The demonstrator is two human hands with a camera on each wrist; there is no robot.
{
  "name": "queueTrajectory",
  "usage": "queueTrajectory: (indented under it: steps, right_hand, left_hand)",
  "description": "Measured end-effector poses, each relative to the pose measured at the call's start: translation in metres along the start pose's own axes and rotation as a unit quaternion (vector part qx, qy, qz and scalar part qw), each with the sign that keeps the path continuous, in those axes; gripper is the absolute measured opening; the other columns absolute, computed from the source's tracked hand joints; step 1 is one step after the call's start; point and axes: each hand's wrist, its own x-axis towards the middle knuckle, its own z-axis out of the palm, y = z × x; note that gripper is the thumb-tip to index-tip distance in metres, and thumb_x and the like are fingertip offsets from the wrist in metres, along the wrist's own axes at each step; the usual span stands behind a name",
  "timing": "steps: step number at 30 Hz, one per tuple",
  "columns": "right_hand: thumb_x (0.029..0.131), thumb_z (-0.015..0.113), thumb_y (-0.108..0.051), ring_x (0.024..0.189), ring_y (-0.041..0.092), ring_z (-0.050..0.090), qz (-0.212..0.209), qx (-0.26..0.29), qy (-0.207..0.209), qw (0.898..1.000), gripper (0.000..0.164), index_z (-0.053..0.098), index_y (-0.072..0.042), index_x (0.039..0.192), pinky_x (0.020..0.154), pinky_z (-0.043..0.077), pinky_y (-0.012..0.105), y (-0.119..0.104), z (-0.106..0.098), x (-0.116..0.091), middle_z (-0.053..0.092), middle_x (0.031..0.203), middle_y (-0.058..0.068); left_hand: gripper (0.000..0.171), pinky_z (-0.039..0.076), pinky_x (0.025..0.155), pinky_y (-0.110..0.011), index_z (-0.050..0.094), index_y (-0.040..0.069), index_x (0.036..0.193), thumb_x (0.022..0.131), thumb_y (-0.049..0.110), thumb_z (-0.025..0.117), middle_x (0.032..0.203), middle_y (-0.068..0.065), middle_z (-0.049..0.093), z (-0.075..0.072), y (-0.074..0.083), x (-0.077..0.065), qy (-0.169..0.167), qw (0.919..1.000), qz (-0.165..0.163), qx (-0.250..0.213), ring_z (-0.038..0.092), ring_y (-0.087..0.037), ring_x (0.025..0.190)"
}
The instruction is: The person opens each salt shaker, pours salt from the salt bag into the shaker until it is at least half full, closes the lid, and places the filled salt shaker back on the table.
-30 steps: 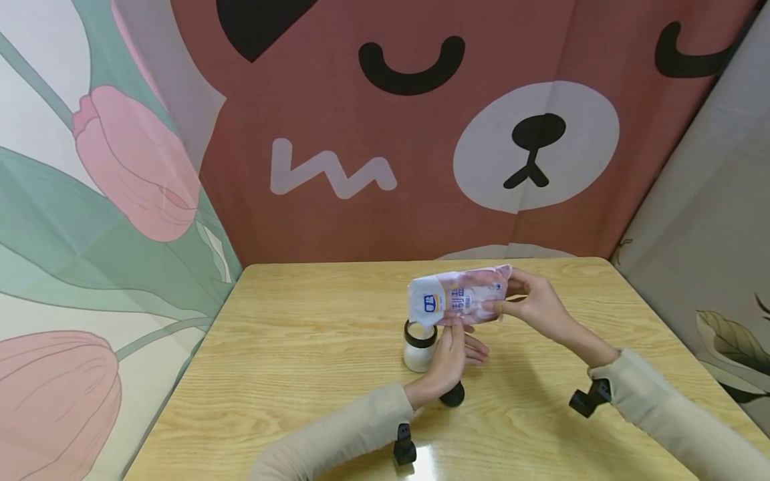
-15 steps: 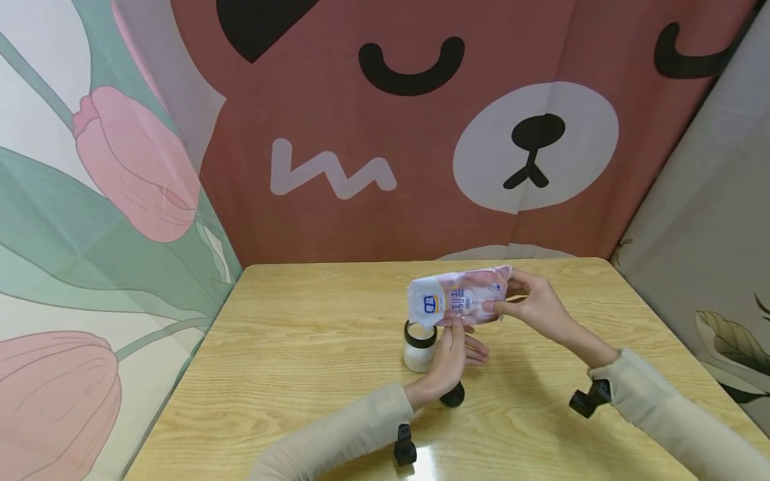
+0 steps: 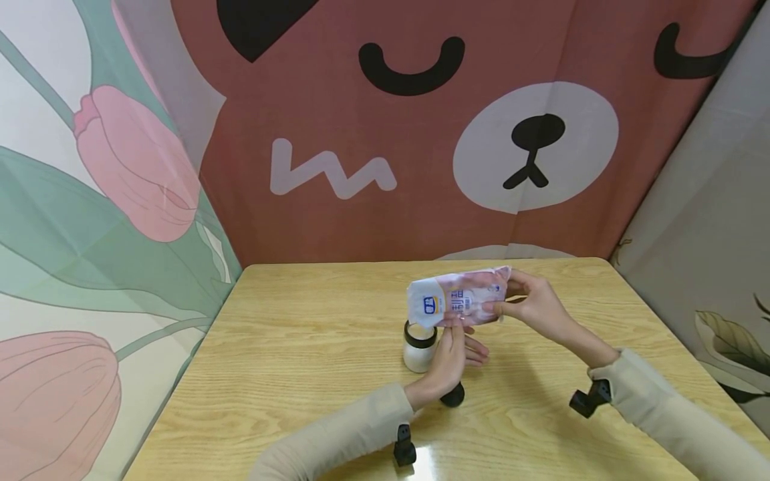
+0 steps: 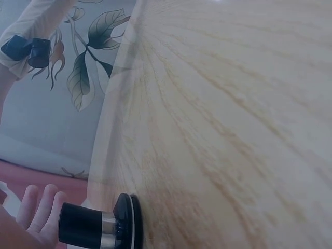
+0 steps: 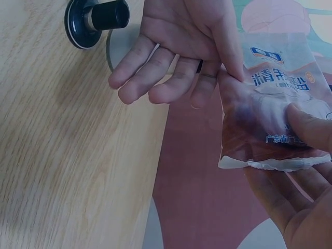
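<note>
My right hand (image 3: 541, 307) grips the right end of a pink and white bag of salt (image 3: 475, 294), thumb in front and fingers behind. The bag lies slanted in the air, its lower left end right over the mouth of a white jar with a black rim (image 3: 419, 354). My left hand (image 3: 446, 364) supports the bag's lower edge with its thumb; in the right wrist view its other fingers (image 5: 137, 85) spread loosely away from the bag. Near the left hand, a black lid with a knob and silver band (image 4: 122, 223) rests on the table.
The wood-grain table (image 3: 301, 374) reaches back to a cloth backdrop (image 3: 337, 227) with a bear print. Floral cloths hang at both sides. Each sleeve carries a small black camera mount (image 3: 405, 445). The lid (image 3: 452, 395) partly hides behind the left wrist.
Almost nothing differs. The bag's left end has shifted very slightly downward; both hands, the jar and the lid keep their places.
</note>
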Motion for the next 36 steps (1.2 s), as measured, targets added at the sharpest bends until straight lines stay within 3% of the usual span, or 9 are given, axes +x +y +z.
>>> queueTrajectory:
  steps: [21, 36]
  right_hand:
    - [0.083, 0.081, -0.007, 0.09, 0.03, 0.07, -0.007, -0.005, -0.001, 1.0, 0.041, 0.064, -0.003, 0.121, 0.066, 0.06, 0.029, -0.0009, 0.0007, 0.0001, 0.07, 0.104, 0.011]
    - [0.085, 0.079, -0.006, 0.088, 0.019, 0.07, -0.013, 0.0, -0.007, 1.0, 0.039, 0.064, -0.003, 0.12, 0.067, 0.06, 0.029, 0.0008, 0.0034, 0.0011, 0.071, 0.104, 0.011]
  left_hand:
    - [0.052, 0.061, 0.072, -0.042, 0.049, 0.001, 0.112, 0.111, 0.04, 0.013, 0.086, -0.018, 0.07, -0.0002, -0.0002, -0.0011, 0.002, 1.0, 0.005, -0.002, 0.071, -0.039, 0.081]
    - [0.053, 0.061, 0.072, -0.042, 0.048, 0.002, 0.112, 0.11, 0.04, 0.013, 0.086, -0.02, 0.07, -0.0018, -0.0005, -0.0015, 0.003, 0.9999, 0.01, -0.004, 0.07, -0.04, 0.081]
